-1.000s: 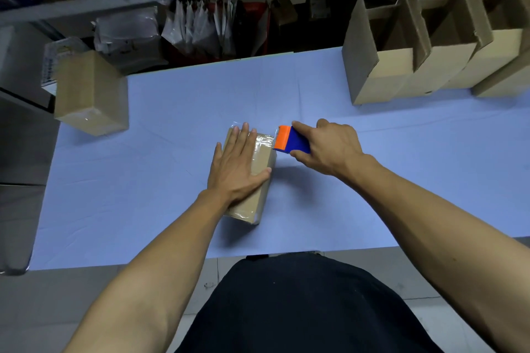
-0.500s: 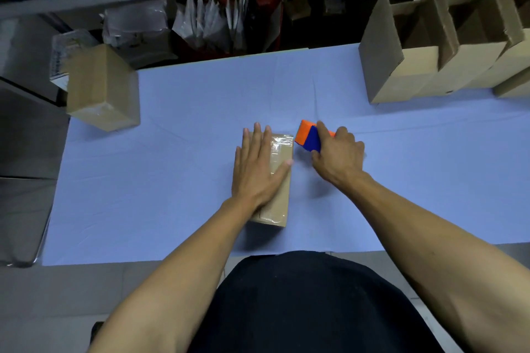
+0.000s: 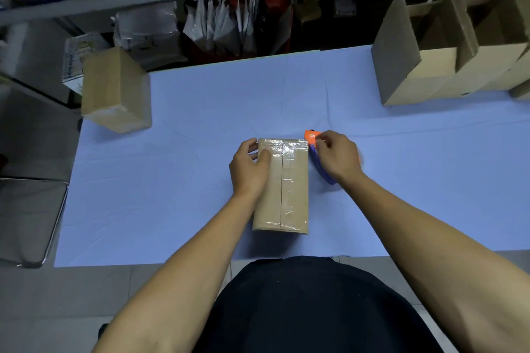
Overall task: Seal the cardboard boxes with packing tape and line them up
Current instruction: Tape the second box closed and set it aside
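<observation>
A small closed cardboard box [image 3: 289, 189] lies in the middle of the blue table, with clear tape along its top seam and across its far end. My left hand [image 3: 249, 168] grips the box's far left edge, thumb on top. My right hand [image 3: 337, 156] holds the orange and blue tape dispenser [image 3: 313, 143] just right of the box's far right corner. A sealed box [image 3: 116, 93] stands at the table's far left corner. Several open boxes [image 3: 447, 43] stand in a row at the far right.
The blue table [image 3: 172, 180] ends at a near edge just in front of my body. A metal chair frame [image 3: 31, 221] stands left of the table. Shelves with bags and clutter [image 3: 223, 20] run along the back.
My left hand has slid from flat on the box top to its far left edge. The box now lies square to me. My right hand with the dispenser moved down beside the box's far right corner.
</observation>
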A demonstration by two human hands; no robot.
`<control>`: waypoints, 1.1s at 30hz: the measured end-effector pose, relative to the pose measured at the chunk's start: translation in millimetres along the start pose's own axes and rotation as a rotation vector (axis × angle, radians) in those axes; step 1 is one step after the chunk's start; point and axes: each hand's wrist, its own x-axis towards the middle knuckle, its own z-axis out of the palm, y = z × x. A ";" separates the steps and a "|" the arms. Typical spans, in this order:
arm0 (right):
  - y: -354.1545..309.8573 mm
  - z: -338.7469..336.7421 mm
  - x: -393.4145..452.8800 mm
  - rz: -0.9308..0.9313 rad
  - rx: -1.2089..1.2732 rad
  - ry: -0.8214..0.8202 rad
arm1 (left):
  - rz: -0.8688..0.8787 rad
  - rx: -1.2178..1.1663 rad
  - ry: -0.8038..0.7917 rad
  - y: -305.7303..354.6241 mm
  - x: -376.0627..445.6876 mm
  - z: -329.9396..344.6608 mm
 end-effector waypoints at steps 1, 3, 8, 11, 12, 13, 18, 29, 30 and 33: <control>-6.4 -1.9 1.6 0.056 0.163 -0.062 | -0.001 0.010 0.002 2.3 3.5 -0.1; -15.2 -2.5 1.4 0.121 0.339 -0.124 | 0.011 0.057 0.002 6.2 10.4 1.1; -20.7 6.2 -0.7 0.184 0.454 -0.088 | 0.007 0.098 0.030 11.3 21.5 -1.4; -31.9 4.0 1.5 0.176 0.475 -0.039 | 0.005 0.074 0.073 20.0 24.6 -7.5; -37.7 2.5 2.6 0.149 0.470 -0.018 | 0.020 0.059 0.093 25.7 25.6 -10.7; -44.7 -0.1 3.3 0.114 0.469 0.004 | 0.049 0.045 0.111 32.0 26.8 -14.3; -81.5 -15.5 7.9 -0.088 0.524 0.125 | 0.207 -0.073 0.172 62.1 33.2 -34.2; -89.3 -7.1 2.1 -0.138 0.555 0.121 | 0.287 -0.199 0.190 50.9 27.5 -36.4; -87.4 -4.4 -0.8 -0.127 0.557 0.127 | 0.284 -0.210 0.195 46.4 24.8 -34.8; -85.8 2.4 -7.3 -0.149 0.516 0.155 | 0.266 -0.245 0.265 36.1 18.0 -30.4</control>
